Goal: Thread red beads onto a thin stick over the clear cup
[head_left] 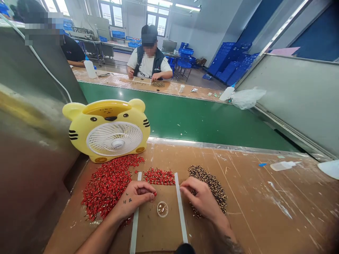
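Note:
My left hand [135, 199] sits at the near bench, its fingertips pinched on a tiny red bead [155, 193]. Beside it lies a large heap of red beads [107, 187], with a smaller band of red beads [159, 177] straight ahead. My right hand [197, 197] rests against a heap of brown speckled beads [210, 187], its fingertips near a white strip [181, 211]. Whether those fingertips hold anything is too small to see. Between my hands, a small round clear dish [162, 209] stands on a brown card [159, 233].
A yellow tiger-shaped fan [106, 130] stands beyond the red heap, and a green conveyor belt [169, 116] runs behind it. A co-worker [149, 60] sits across the belt, hands at the far bench. A plastic squeeze bottle [284, 165] lies on my bench to the right.

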Demonstrator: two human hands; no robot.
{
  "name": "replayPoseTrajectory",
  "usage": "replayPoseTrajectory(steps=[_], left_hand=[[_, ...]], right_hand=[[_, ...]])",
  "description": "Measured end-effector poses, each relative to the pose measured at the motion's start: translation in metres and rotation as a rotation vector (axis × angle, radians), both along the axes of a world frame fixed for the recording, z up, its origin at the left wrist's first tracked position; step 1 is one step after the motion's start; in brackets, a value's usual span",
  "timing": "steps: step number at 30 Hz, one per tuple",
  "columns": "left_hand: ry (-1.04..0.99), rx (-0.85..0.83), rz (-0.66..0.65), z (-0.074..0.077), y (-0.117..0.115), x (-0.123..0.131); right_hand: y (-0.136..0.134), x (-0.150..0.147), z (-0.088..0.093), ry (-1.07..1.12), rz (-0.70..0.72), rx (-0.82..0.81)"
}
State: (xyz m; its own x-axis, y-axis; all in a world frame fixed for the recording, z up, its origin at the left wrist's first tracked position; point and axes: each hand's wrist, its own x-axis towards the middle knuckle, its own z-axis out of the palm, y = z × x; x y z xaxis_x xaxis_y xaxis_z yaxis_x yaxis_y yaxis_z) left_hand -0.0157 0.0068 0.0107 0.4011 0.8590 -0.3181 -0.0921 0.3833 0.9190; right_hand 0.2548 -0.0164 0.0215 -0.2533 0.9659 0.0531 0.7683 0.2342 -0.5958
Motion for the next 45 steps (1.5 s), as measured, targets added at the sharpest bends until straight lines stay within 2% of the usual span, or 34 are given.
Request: replayPoseTrajectory(steps=[3, 6, 15, 21, 27, 35, 37, 41, 45], left_hand=[[-0.015, 0.001, 0.000, 0.001, -0.001, -0.001], [-0.038, 0.014, 0.004, 0.000, -0.001, -0.001], [-0.051, 0.012, 0.056, -0.002, 0.002, -0.004], [-0.062, 0.007, 0.059, 0.003, 0.000, -0.002], [-0.047, 0.016, 0.041, 0.001, 0.001, -0.003], [-0.090, 0.020, 0.070, -0.002, 0.000, -0.002], [-0.112, 0.013, 0.081, -0.003, -0.001, -0.001], [-0.117, 0.022, 0.102, -0.003, -0.002, 0.000], [-0.099, 0.047, 0.127, -0.002, -0.002, -0.001]], right_hand=[[0.018, 0.031, 0.002, -0.181, -0.144, 0.060], [0.033, 0.045, 0.000, -0.316, -0.159, 0.025], [0.046, 0.031, -0.012, -0.403, -0.134, -0.017], [0.046, 0.033, -0.014, -0.387, -0.128, -0.024], [0.047, 0.033, -0.016, -0.340, -0.114, -0.009], [0.037, 0.018, -0.008, -0.200, -0.134, 0.059], [0.029, 0.004, -0.005, -0.108, -0.123, 0.062], [0.014, -0.033, -0.001, 0.280, -0.041, 0.062], [0.010, -0.067, 0.002, 0.447, 0.082, 0.010]])
